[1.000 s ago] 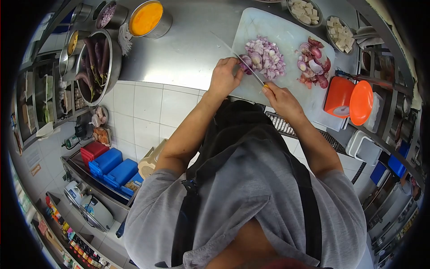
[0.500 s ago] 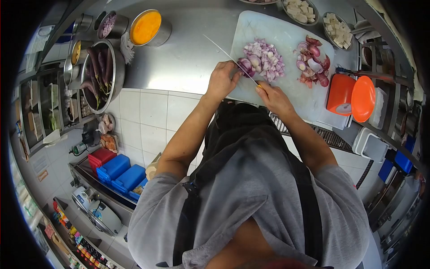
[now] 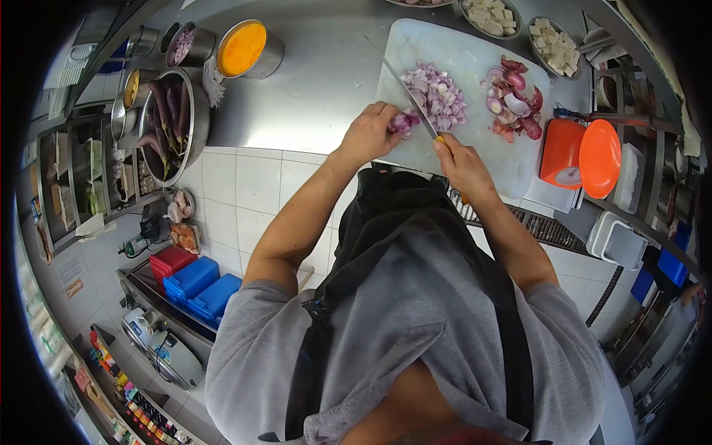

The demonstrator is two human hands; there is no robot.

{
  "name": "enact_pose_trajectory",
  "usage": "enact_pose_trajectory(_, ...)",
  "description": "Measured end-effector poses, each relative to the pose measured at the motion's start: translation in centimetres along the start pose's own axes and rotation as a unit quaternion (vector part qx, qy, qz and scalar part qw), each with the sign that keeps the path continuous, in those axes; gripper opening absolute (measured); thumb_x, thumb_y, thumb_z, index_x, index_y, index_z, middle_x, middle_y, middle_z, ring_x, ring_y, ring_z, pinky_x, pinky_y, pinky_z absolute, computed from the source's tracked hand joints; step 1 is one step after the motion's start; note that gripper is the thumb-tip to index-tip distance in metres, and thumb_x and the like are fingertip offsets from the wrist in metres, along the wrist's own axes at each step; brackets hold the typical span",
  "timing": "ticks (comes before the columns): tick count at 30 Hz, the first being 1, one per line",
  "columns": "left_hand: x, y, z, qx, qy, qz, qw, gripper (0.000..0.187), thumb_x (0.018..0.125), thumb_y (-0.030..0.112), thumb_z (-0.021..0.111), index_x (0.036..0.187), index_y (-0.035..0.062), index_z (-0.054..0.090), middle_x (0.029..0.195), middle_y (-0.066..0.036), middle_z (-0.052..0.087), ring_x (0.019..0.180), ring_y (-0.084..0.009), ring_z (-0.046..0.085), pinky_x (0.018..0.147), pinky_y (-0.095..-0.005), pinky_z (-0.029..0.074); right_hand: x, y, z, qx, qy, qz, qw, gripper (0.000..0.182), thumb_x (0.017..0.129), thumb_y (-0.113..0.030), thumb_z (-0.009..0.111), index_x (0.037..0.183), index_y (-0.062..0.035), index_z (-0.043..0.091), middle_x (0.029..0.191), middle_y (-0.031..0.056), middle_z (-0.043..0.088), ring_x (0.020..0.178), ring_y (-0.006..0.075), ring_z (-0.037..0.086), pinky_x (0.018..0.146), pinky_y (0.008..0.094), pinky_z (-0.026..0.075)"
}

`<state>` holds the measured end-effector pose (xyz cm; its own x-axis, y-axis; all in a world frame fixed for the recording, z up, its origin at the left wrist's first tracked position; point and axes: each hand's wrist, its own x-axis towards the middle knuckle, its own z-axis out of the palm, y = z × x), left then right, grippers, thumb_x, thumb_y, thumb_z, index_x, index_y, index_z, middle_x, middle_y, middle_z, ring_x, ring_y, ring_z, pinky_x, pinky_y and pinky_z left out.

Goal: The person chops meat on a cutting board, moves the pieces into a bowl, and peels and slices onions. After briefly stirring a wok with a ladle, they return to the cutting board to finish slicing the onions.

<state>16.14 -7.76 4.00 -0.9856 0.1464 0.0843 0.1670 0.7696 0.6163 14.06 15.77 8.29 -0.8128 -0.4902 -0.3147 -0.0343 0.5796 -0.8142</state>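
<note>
My left hand (image 3: 369,135) is closed on a piece of red onion (image 3: 401,124) at the left edge of the white cutting board (image 3: 415,41). In my right hand (image 3: 465,169) is a kitchen knife (image 3: 416,105), gripped by its yellowish handle. Its long blade slants away to the upper left, between the held onion and a heap of diced red onion (image 3: 445,100). Farther right on the board lies a pile of onion skins and trimmings (image 3: 515,100).
Right of the board stands an orange scale (image 3: 560,156) with an orange dish (image 3: 600,158). Bowls of white cubes (image 3: 555,48) sit behind. To the left are a pot of orange liquid (image 3: 243,49), a pot of chopped onion (image 3: 183,46) and a large bowl of eggplants (image 3: 169,115).
The knife has shifted right and turned to point more away from me, leaving the held onion's near side for its right side. My right hand has moved slightly right and toward me.
</note>
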Motion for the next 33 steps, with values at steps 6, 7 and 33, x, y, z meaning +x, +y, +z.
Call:
enact_pose_trajectory(6,0.0,0.4,0.8,-0.014,0.062,0.001,0.998,0.04,0.071,0.012,0.08,0.104,0.0027,0.061,0.095,-0.015,0.065,0.089,-0.0348,0.064,0.079,-0.0421,0.052,2.7,2.6,1.9,-0.065,0.021,-0.046,0.997,0.033,0.102,-0.032,0.048,0.113,-0.0027,0.059,0.078,0.024,0.064,0.077,0.0451,0.062,0.068,0.0499,0.046)
enact_pose_trajectory(7,-0.1,0.3,0.9,-0.017,0.063,-0.002,0.998,0.04,0.07,0.012,0.08,0.104,0.0025,0.061,0.093,-0.015,0.065,0.088,-0.0351,0.064,0.078,-0.0421,0.052,2.7,2.2,1.9,-0.048,0.022,-0.044,0.998,0.034,0.102,-0.032,0.048,0.113,-0.0025,0.058,0.083,0.0257,0.064,0.081,0.0481,0.061,0.07,0.0519,0.046)
enact_pose_trajectory(33,-0.8,0.7,1.3,-0.053,0.089,-0.028,0.994,0.037,0.072,0.008,0.076,0.104,0.0005,0.061,0.1,-0.017,0.064,0.096,-0.0375,0.062,0.083,-0.043,0.052,2.3,1.0,2.6,-0.026,-0.028,0.0,0.999,0.034,0.101,-0.034,0.048,0.102,-0.0011,0.06,0.088,0.0268,0.064,0.085,0.0484,0.06,0.073,0.053,0.045)
